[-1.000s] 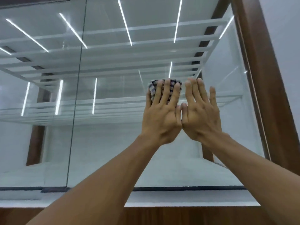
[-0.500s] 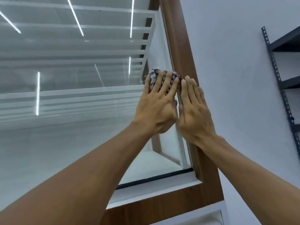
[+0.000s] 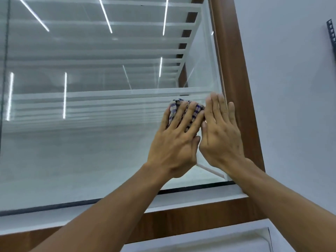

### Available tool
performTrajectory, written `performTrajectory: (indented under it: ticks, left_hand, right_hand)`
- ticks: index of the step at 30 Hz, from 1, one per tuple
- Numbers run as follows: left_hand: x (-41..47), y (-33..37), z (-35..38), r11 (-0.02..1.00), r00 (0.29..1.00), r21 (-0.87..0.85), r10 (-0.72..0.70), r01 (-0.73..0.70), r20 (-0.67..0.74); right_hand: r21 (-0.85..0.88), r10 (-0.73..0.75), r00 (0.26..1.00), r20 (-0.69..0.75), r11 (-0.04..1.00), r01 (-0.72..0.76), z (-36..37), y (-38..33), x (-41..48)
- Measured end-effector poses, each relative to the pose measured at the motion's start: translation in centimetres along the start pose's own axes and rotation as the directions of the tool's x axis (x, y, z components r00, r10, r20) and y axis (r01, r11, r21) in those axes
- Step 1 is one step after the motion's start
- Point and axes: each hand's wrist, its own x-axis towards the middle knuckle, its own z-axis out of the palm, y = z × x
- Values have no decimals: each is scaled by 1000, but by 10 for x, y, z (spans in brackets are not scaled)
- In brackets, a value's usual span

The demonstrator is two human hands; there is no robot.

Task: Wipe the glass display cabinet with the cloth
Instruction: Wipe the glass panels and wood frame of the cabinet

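Observation:
The glass front of the display cabinet [image 3: 87,146] fills the left and middle of the head view, with white shelves behind it. A checked blue-and-white cloth [image 3: 194,111] lies bunched flat against the glass near the pane's right edge. My left hand [image 3: 174,142] presses on the cloth with straight, spread fingers. My right hand [image 3: 221,135] lies flat on the glass just to the right of it, thumb beside my left hand, fingertips at the wooden frame.
A brown wooden frame [image 3: 236,73] borders the glass on the right and along the bottom [image 3: 181,217]. Beyond it is a plain white wall [image 3: 291,106], with the edge of a dark metal rack [image 3: 331,33] at the far right.
Both hands and the cloth slid right across the glass to the wooden frame, then came back slightly left and lower on the pane. The camera view swung right.

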Motion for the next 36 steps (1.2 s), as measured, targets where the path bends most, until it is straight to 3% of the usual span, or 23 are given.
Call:
performTrajectory:
  ticks: [4,9,21,27,29,33,36]
  left_hand:
    - [-22,-43,-17,996,996,-3,-84,84,-38]
    - [-56,-107,-41,971,971,-20,-237,237,-23]
    - [-136,-237,-88,904,903,-40,-427,426,-47]
    - [-142,-306,-112,764,757,-106,-645,636,-108]
    - [-157,-285,-106,761,751,-105,-649,640,-125]
    - [-158,-289,-102,867,862,-41,-499,497,-86]
    - [-123,-328,-119,793,788,-76,-609,605,-86]
  right_hand:
    - [107,-18,999,28,994,14,20,-50,16]
    - [58,-60,994,92,997,55,36,-117,34]
    - [120,-260,964,58,960,251,73,-278,61]
    - [92,-285,955,81,956,278,86,-327,86]
    - [88,-285,956,70,956,279,88,-330,86]
    - [76,-288,957,44,956,284,88,-327,83]
    - [85,-282,958,48,957,277,90,-325,83]
